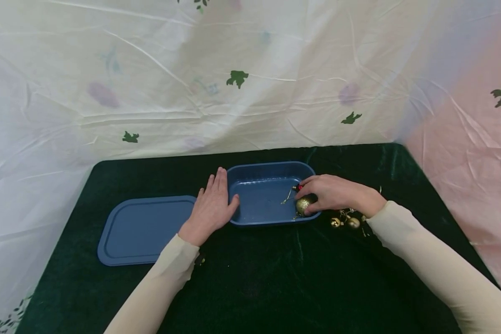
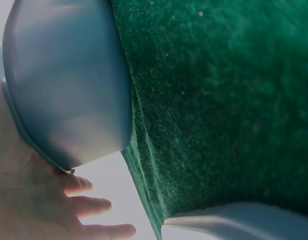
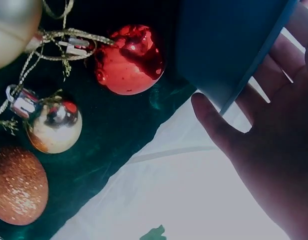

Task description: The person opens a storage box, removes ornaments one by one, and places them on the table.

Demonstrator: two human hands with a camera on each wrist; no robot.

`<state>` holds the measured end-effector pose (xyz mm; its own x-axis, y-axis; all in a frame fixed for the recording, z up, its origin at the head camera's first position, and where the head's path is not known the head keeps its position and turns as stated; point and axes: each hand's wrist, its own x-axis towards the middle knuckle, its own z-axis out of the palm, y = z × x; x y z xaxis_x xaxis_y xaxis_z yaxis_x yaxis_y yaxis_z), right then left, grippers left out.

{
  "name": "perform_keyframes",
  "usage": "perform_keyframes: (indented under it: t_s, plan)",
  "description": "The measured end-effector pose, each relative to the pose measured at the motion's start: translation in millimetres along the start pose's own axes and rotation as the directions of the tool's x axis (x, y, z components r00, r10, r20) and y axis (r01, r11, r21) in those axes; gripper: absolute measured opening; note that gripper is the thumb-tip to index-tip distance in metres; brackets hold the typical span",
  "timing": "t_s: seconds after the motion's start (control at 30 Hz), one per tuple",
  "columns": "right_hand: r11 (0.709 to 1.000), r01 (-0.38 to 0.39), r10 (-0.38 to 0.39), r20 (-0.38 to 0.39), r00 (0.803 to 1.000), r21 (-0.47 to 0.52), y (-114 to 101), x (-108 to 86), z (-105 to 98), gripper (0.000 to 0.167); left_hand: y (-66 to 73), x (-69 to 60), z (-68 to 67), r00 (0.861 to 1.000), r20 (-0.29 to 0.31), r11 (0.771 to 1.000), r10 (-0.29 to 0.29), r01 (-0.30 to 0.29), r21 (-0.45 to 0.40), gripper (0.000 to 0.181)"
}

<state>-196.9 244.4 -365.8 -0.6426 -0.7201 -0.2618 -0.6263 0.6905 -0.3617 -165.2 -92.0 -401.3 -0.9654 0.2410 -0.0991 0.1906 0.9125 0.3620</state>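
Note:
My left hand (image 1: 210, 208) rests against the left end of a blue rectangular container (image 1: 271, 221), fingers straight, thumb over the rim. At the container's right end, my right hand (image 1: 336, 192) reaches over the rim. Its thumb and fingers curve round a gold glitter Christmas bauble (image 1: 304, 205), low in the corner. A small red ornament (image 1: 300, 187) with a gold string shows by the fingertips. The right wrist view shows spread fingers partly hidden behind the container wall (image 3: 228, 40).
Left of the container lies its flat blue lid (image 1: 142, 232). Loose baubles sit right of it, including a shiny gold one (image 1: 336, 222), a red one (image 3: 131, 62) and a copper glitter one (image 3: 19, 187). Dark green cloth (image 1: 267, 278) covers the table; patterned curtains (image 1: 158, 69) hang behind.

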Motion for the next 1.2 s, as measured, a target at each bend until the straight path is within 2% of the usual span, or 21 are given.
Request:
perform_keyframes:
  t_s: [0.23,0.5,0.97,1.2]
  plan:
    - [0.994,0.013,-0.002,-0.101,0.995,0.108,1.9,-10.1,1.2,0.047,-0.6,0.3,1.0,1.0,0.0,1.0,0.005,-0.005,-0.001,0.082]
    - [0.974,0.056,0.002,-0.257,0.966,0.219,3.0,-28.4,2.3,0.049,-0.2,1.0,-0.2,1.0,0.009,1.0,-0.003,0.004,-0.004,0.082]
    - [0.982,0.077,0.011,-0.455,0.89,0.175,-1.3,-61.8,6.4,0.045,1.0,0.7,-0.7,1.0,0.0,1.0,0.01,-0.01,-0.02,0.082]
    - [0.984,0.016,0.083,-0.539,0.838,0.176,-3.0,-84.4,13.4,0.048,0.6,0.3,-1.1,1.0,0.005,1.0,0.008,-0.008,-0.02,0.082]
